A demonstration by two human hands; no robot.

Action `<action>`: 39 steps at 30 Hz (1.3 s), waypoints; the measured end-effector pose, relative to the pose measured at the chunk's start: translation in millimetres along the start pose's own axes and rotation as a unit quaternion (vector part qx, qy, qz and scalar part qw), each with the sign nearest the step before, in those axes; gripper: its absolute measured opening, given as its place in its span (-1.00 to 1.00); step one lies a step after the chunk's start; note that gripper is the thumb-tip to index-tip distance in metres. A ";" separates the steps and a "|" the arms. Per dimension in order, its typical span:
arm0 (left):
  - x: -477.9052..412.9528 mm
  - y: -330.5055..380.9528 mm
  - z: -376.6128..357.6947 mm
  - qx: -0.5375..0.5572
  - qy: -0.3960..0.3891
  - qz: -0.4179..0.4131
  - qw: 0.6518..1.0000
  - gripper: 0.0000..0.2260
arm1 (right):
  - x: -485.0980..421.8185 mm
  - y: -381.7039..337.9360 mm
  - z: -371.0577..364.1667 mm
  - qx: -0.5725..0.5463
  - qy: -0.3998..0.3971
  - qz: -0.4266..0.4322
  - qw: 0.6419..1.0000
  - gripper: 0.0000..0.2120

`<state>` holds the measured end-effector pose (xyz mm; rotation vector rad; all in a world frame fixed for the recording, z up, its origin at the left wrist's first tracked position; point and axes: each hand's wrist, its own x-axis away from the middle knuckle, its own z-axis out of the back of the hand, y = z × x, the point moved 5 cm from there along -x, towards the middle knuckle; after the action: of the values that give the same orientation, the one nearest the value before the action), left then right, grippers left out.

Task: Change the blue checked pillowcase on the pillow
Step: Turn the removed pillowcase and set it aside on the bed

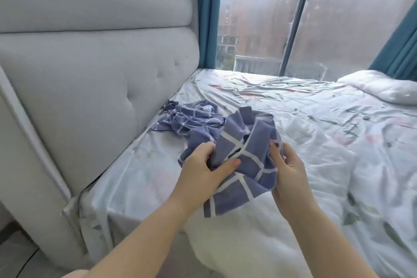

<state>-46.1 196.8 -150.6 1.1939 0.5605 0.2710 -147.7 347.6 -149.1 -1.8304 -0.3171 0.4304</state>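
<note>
Bed point(316, 124) w/ floral sheet: your left hand point(203, 165) & right hand point(286, 165) both clutch a blue checked pillowcase point(246, 156) near the headboard-side edge; another point(189, 117) lies crumpled by the headboard point(90, 70). Bare white pillow point(237, 221) beneath, so casing it remains.

I count two blue checked pillowcases: one point(239, 153) bunched in my two hands, my left hand point(203, 169) and my right hand point(286, 169), and a second point(187, 117) crumpled against the headboard point(90, 79). One bare white pillow point(237, 221) lies below the held case, away from the headboard. I see one quilt point(383, 88), two teal curtains point(203, 18) point(397, 52), two window panes.
</note>
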 end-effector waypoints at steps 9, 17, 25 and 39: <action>-9.9 -60.2 -21.6 0.018 -0.037 0.031 0.999 -0.46 | -23.7 46.6 58.4 0.003 0.034 -0.067 0.997 -0.58; -6.5 -55.2 -5.4 0.043 0.044 0.035 0.997 -0.54 | -17.8 50.5 86.1 -0.089 0.075 -0.090 0.989 -0.09; 0.8 -48.6 -10.1 0.097 0.051 0.031 0.994 -0.64 | -15.6 44.7 78.4 -0.095 0.063 -0.069 0.991 -0.01; -12.7 -34.6 13.3 -0.068 0.045 -0.073 0.994 -0.35 | -14.8 30.3 95.0 -0.096 0.100 -0.052 0.989 -0.14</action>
<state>-52.6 167.7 -176.0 1.0077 0.6947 0.2346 -203.2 413.7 -201.0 -2.0163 -0.3224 0.1452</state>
